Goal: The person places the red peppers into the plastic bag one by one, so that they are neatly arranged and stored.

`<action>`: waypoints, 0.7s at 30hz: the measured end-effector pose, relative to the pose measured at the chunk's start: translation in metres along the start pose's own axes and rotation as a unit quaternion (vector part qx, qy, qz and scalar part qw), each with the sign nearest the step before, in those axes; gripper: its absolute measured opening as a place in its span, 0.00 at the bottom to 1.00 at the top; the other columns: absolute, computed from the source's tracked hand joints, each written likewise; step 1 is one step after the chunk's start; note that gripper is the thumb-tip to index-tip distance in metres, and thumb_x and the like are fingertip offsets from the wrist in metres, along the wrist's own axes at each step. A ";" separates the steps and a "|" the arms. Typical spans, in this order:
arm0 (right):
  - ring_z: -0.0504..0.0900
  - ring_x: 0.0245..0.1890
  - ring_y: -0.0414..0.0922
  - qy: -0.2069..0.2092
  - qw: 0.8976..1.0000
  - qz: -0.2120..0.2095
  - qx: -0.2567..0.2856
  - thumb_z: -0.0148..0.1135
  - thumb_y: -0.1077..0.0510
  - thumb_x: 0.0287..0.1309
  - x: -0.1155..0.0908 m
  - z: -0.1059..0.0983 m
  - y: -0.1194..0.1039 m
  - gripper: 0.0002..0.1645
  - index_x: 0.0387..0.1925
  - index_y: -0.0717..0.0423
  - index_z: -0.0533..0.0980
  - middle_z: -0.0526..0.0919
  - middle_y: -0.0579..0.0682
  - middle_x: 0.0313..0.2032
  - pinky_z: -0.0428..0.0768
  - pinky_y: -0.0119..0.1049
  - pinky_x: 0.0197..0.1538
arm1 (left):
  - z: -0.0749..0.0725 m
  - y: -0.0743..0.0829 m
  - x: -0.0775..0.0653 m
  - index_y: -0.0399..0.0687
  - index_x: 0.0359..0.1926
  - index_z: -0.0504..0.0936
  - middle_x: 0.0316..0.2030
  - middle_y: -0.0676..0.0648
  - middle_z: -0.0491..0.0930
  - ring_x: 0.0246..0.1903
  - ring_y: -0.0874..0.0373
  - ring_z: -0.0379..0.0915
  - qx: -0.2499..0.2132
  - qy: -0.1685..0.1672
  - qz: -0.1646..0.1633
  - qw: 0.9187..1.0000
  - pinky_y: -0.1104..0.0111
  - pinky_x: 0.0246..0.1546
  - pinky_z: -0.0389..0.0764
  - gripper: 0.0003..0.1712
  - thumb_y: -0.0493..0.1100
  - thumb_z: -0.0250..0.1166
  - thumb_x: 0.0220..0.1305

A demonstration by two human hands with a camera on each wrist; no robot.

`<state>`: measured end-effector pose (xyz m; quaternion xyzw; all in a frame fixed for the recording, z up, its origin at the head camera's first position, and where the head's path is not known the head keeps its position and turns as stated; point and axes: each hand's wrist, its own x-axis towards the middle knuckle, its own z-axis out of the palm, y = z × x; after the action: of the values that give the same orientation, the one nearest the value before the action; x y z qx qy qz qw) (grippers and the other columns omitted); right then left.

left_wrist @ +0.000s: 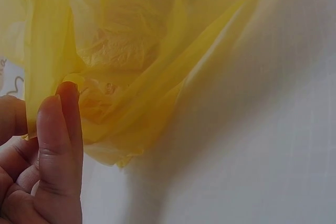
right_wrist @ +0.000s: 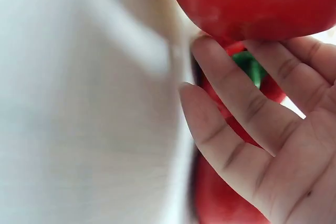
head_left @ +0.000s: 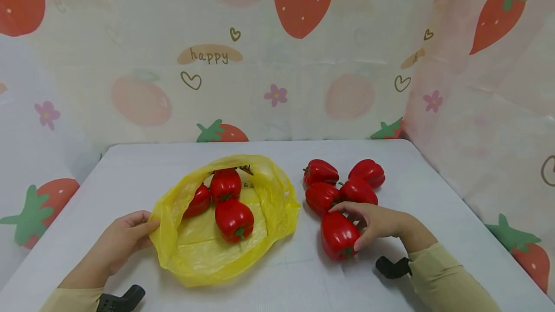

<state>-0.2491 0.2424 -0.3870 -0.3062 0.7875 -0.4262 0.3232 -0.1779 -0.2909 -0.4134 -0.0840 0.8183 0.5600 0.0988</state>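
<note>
My left hand [head_left: 125, 237] pinches the left rim of a yellow plastic bag [head_left: 199, 264], thumb against fingers, as the left wrist view also shows. The bag lies with its mouth spread wide, and three red bell peppers [head_left: 234, 219] are inside it. My right hand [head_left: 379, 220] holds a red bell pepper [head_left: 338, 236] at the front of a group, fingers over its top and thumb at its right side. In the right wrist view the fingertips meet the underside of that pepper [right_wrist: 252, 3]. Just behind it sit several more red bell peppers [head_left: 322, 197] in a cluster.
Everything stands on a white-covered table [head_left: 290, 288]. A strawberry-patterned curtain [head_left: 303, 71] closes off the back and sides. Each wrist carries a black camera mount [head_left: 121, 300].
</note>
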 end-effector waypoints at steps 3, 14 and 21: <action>0.60 0.58 0.56 0.000 1.000 -0.007 0.003 0.71 0.56 0.41 0.001 -0.003 -0.006 0.43 0.60 0.51 0.61 0.65 0.55 0.56 0.78 0.43 0.46 | 0.000 0.000 0.000 0.35 0.48 0.72 0.40 0.48 0.77 0.35 0.57 0.73 -0.004 0.000 0.001 1.000 0.70 0.38 0.80 0.25 0.53 0.58 0.62; 0.61 0.58 0.57 -0.019 0.998 -0.060 -0.022 0.72 0.58 0.41 0.015 -0.009 -0.037 0.43 0.59 0.51 0.61 0.66 0.54 0.56 0.79 0.43 0.46 | 0.000 0.002 -0.001 0.35 0.49 0.72 0.40 0.48 0.76 0.36 0.57 0.73 -0.003 0.003 -0.002 1.000 0.71 0.38 0.79 0.26 0.53 0.58 0.62; 0.62 0.58 0.54 -0.016 0.997 -0.056 -0.051 0.74 0.56 0.39 0.033 -0.009 -0.056 0.44 0.59 0.44 0.62 0.67 0.49 0.57 0.78 0.43 0.47 | 0.000 0.002 -0.002 0.35 0.49 0.72 0.40 0.48 0.76 0.36 0.57 0.73 0.003 0.003 0.000 1.000 0.71 0.38 0.79 0.26 0.54 0.58 0.62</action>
<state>-0.2644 0.1960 -0.3424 -0.3725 0.7848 -0.3978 0.2950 -0.1769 -0.2901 -0.4112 -0.0853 0.8202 0.5574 0.0969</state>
